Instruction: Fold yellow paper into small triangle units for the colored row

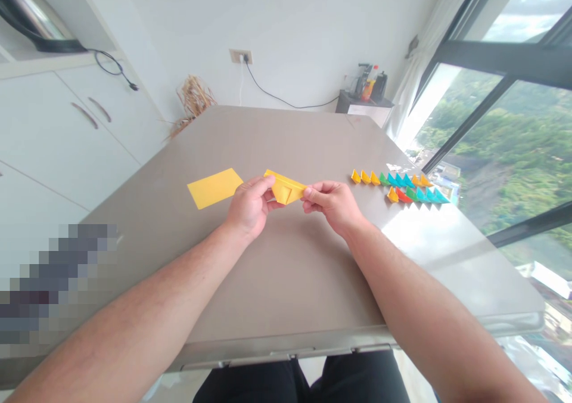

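Note:
A partly folded yellow paper boat (286, 192) is held up over the table between my two hands. My left hand (251, 205) pinches its left end, thumb on top and fingers beneath. At the opposite end, my right hand (333, 205) grips the right tip between thumb and fingers. The folded piece has a long straight upper edge and a flap creased on its front. Beside my left hand, a flat yellow sheet of paper (212, 189) lies on the table, its right corner close to my knuckles.
Two rows of small folded paper boats (393, 180) in orange, green, blue and red stand at the right of the brown table (277, 284). Windows (473, 111) line the right side. A low cabinet (364, 109) holding bottles stands beyond the far edge; white cupboards (53, 117) are at left.

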The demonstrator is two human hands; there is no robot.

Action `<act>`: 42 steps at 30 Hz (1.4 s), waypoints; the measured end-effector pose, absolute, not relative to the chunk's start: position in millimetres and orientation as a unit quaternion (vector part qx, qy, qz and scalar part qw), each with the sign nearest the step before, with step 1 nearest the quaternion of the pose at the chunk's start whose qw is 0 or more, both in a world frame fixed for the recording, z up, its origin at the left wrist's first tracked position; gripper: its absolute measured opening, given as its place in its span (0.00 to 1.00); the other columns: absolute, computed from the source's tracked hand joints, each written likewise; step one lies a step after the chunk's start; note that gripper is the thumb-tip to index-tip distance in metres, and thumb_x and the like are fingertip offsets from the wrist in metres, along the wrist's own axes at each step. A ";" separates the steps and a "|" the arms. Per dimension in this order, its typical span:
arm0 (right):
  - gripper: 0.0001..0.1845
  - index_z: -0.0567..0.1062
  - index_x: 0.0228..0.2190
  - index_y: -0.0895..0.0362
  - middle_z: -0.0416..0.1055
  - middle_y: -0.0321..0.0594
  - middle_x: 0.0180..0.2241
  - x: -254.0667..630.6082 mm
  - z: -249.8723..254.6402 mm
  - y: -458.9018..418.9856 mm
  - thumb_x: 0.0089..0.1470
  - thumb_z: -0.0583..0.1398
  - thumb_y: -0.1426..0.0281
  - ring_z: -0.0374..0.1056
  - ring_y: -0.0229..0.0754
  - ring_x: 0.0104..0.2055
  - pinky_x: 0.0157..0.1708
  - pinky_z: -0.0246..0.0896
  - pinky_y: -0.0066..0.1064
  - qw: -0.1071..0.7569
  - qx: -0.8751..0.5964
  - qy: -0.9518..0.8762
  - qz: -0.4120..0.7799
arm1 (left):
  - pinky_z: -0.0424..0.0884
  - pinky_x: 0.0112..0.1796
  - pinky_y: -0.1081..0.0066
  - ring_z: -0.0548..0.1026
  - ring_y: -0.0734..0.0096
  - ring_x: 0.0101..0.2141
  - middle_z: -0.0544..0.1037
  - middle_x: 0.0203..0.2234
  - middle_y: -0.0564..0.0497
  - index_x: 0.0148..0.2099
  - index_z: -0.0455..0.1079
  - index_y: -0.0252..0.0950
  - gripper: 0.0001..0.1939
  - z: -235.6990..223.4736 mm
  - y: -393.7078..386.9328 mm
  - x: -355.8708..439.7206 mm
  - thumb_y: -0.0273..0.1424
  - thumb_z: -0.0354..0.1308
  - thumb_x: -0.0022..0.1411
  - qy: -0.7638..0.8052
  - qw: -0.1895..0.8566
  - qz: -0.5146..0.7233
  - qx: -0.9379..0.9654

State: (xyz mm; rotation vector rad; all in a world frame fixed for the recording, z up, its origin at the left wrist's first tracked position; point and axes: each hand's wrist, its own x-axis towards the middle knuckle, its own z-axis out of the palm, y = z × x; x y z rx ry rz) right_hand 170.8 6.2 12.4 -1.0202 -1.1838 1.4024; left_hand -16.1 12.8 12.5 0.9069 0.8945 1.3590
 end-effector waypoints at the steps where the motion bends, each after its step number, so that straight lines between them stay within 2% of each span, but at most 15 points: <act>1: 0.17 0.80 0.26 0.58 0.76 0.39 0.24 170.7 12.6 6.2 0.41 0.75 0.58 0.71 0.39 0.26 0.34 0.71 0.36 0.497 -0.420 -0.486 0.583 | 0.72 0.31 0.66 0.79 0.58 0.38 0.80 0.32 0.47 0.31 0.73 0.35 0.11 12.1 13.4 -16.3 0.38 0.66 0.52 0.390 0.592 0.589 0.387; 8: 0.15 0.77 0.23 0.57 0.74 0.38 0.22 171.2 14.5 4.9 0.42 0.73 0.61 0.69 0.38 0.25 0.32 0.69 0.35 0.506 -0.431 -0.481 0.571 | 0.75 0.35 0.64 0.79 0.61 0.35 0.79 0.29 0.51 0.25 0.68 0.37 0.12 12.5 11.2 -14.0 0.36 0.68 0.51 0.401 0.548 0.607 0.413; 12: 0.13 0.79 0.26 0.57 0.78 0.42 0.28 169.3 9.4 7.5 0.46 0.70 0.60 0.72 0.40 0.29 0.34 0.71 0.36 0.488 -0.448 -0.488 0.568 | 0.74 0.34 0.65 0.78 0.63 0.32 0.78 0.28 0.52 0.27 0.70 0.38 0.10 11.4 13.4 -14.3 0.36 0.67 0.51 0.409 0.531 0.623 0.404; 14: 0.12 0.81 0.31 0.56 0.79 0.42 0.31 165.9 6.7 7.7 0.49 0.68 0.60 0.73 0.41 0.30 0.34 0.71 0.36 0.506 -0.497 -0.496 0.501 | 0.74 0.32 0.66 0.78 0.64 0.32 0.79 0.28 0.51 0.29 0.73 0.37 0.10 9.4 16.4 -16.2 0.37 0.67 0.51 0.447 0.485 0.635 0.401; 17: 0.13 0.81 0.33 0.55 0.77 0.40 0.29 158.1 6.1 3.5 0.53 0.66 0.57 0.73 0.42 0.31 0.35 0.70 0.36 0.540 -0.546 -0.517 0.377 | 0.73 0.32 0.68 0.77 0.65 0.31 0.79 0.27 0.50 0.31 0.76 0.37 0.10 6.3 19.0 -19.8 0.39 0.66 0.54 0.512 0.380 0.639 0.431; 20: 0.18 0.82 0.35 0.55 0.80 0.42 0.32 150.1 9.1 -3.9 0.54 0.65 0.53 0.76 0.45 0.37 0.38 0.71 0.37 0.523 -0.504 -0.550 0.412 | 0.73 0.37 0.68 0.76 0.65 0.33 0.79 0.27 0.51 0.32 0.79 0.39 0.11 5.4 14.1 -19.3 0.41 0.65 0.58 0.526 0.281 0.608 0.524; 22: 0.22 0.81 0.41 0.54 0.81 0.43 0.40 146.2 10.7 -7.3 0.51 0.67 0.51 0.76 0.47 0.44 0.42 0.72 0.37 0.516 -0.465 -0.559 0.453 | 0.72 0.43 0.67 0.77 0.64 0.37 0.82 0.34 0.50 0.33 0.80 0.41 0.07 6.4 7.1 -15.3 0.38 0.67 0.58 0.484 0.251 0.592 0.593; 25: 0.26 0.80 0.44 0.55 0.80 0.44 0.44 144.1 10.6 -7.1 0.48 0.70 0.52 0.76 0.46 0.45 0.42 0.72 0.36 0.520 -0.455 -0.554 0.465 | 0.71 0.50 0.66 0.78 0.59 0.43 0.84 0.41 0.49 0.35 0.82 0.42 0.05 7.6 -2.9 -7.4 0.33 0.70 0.53 0.421 0.273 0.568 0.652; 29: 0.16 0.81 0.40 0.56 0.80 0.40 0.33 146.5 9.9 -1.4 0.49 0.68 0.61 0.75 0.43 0.35 0.38 0.72 0.36 0.523 -0.521 -0.528 0.420 | 0.71 0.51 0.64 0.79 0.59 0.44 0.84 0.40 0.49 0.36 0.82 0.41 0.05 6.4 -3.4 -5.4 0.31 0.68 0.55 0.436 0.290 0.548 0.652; 32: 0.10 0.81 0.35 0.57 0.79 0.38 0.29 149.7 11.9 0.9 0.50 0.65 0.67 0.75 0.41 0.32 0.34 0.72 0.34 0.524 -0.534 -0.512 0.422 | 0.74 0.46 0.64 0.78 0.62 0.43 0.82 0.44 0.48 0.45 0.81 0.41 0.13 6.3 5.5 -11.9 0.32 0.66 0.55 0.486 0.273 0.584 0.590; 34: 0.09 0.81 0.33 0.57 0.79 0.38 0.29 152.1 13.2 1.0 0.50 0.64 0.68 0.75 0.40 0.31 0.34 0.72 0.32 0.530 -0.514 -0.508 0.444 | 0.74 0.45 0.64 0.78 0.61 0.45 0.80 0.48 0.47 0.49 0.78 0.40 0.21 7.2 11.9 -16.8 0.32 0.70 0.51 0.488 0.327 0.601 0.542; 36: 0.09 0.81 0.33 0.57 0.80 0.38 0.29 155.1 13.4 0.7 0.49 0.65 0.67 0.75 0.39 0.31 0.33 0.72 0.31 0.534 -0.490 -0.509 0.464 | 0.75 0.43 0.63 0.79 0.62 0.43 0.81 0.43 0.46 0.47 0.77 0.37 0.21 8.0 16.0 -20.1 0.33 0.71 0.49 0.459 0.440 0.583 0.506; 38: 0.09 0.82 0.33 0.57 0.80 0.39 0.29 158.6 13.0 0.8 0.49 0.66 0.66 0.75 0.39 0.31 0.33 0.73 0.31 0.526 -0.470 -0.521 0.481 | 0.76 0.40 0.63 0.80 0.63 0.38 0.82 0.35 0.47 0.41 0.77 0.35 0.16 8.4 17.1 -21.4 0.34 0.71 0.50 0.426 0.522 0.557 0.484; 42: 0.11 0.84 0.35 0.57 0.81 0.40 0.32 165.9 12.9 1.8 0.50 0.68 0.64 0.75 0.39 0.31 0.33 0.74 0.32 0.493 -0.438 -0.570 0.490 | 0.76 0.34 0.67 0.80 0.66 0.33 0.81 0.28 0.49 0.34 0.77 0.35 0.11 9.6 14.0 -20.0 0.34 0.72 0.49 0.425 0.512 0.556 0.498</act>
